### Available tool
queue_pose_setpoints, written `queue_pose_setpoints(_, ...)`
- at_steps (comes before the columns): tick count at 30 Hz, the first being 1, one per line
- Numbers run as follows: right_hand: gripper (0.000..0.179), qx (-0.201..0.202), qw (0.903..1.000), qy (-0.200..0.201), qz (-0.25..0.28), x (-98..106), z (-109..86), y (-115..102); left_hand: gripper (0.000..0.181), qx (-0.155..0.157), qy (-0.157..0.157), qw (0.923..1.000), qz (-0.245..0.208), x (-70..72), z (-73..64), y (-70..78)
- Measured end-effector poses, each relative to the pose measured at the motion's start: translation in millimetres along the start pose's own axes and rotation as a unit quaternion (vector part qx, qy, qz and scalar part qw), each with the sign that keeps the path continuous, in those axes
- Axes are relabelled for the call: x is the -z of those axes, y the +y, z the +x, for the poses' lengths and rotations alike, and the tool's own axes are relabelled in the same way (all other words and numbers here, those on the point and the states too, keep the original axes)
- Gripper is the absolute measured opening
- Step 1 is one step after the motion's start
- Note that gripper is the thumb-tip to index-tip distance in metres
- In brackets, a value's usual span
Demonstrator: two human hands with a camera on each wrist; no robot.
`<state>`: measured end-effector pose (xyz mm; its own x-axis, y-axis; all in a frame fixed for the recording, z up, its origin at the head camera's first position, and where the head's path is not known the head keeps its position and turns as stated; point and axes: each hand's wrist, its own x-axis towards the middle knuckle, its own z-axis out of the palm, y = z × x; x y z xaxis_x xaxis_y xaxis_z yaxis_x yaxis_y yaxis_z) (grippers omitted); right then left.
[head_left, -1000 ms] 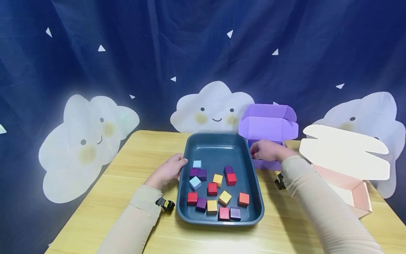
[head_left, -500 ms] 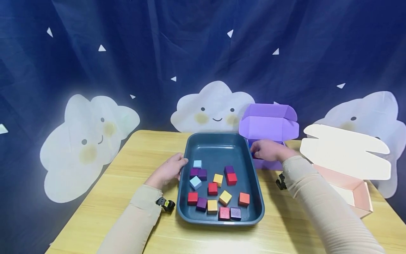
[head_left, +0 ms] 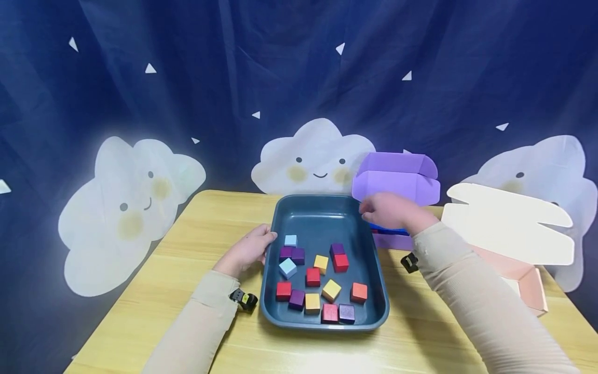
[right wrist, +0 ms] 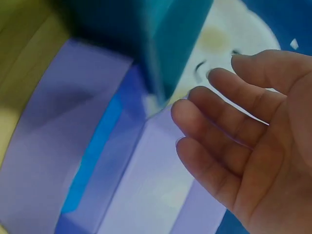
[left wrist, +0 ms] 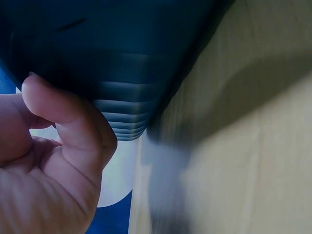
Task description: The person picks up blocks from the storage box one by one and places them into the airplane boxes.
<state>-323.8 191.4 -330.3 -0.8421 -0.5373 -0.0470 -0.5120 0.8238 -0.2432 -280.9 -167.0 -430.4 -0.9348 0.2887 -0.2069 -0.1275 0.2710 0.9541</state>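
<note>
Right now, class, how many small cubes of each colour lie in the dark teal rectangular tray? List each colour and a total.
Light blue cubes: 2
Purple cubes: 5
Yellow cubes: 3
Red or orange-red cubes: 5
Total: 15

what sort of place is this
Probably an indoor play corner or filming setup: a dark blue curtain with smiling clouds hangs behind a wooden table bearing a tray of coloured cubes.

I'm wearing cream: the left sleeve (head_left: 189, 322) is ending in a broad cuff (head_left: 216, 292), the right sleeve (head_left: 486, 296) is creasing finely. My left wrist camera (head_left: 244, 299) is showing black with a yellow-green mark; my right wrist camera (head_left: 409, 262) is showing black. My left hand (head_left: 247, 249) and right hand (head_left: 391, 212) are going bare.
</note>
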Motion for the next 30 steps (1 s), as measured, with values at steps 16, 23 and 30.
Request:
queue_pose_setpoints(16, 0.027, 0.093, 0.9903, -0.102, 0.018, -8.4, 8.9, -96.8, 0.022, -0.007, 0.001, 1.0, -0.001, 2.0, 3.1, -2.7)
queue_pose_setpoints(23, 0.032, 0.146, 0.9807, -0.131, 0.008, -26.1, 9.0, -135.5, 0.022, -0.005, -0.005, 1.0, 0.003, 1.0, 2.6, 0.2)
queue_pose_setpoints(30, 0.028, 0.192, 0.9685, -0.153, -0.043, -53.9, 15.9, -163.7, 0.022, -0.013, -0.008, 0.9999, -0.002, 1.9, 2.5, -1.3)
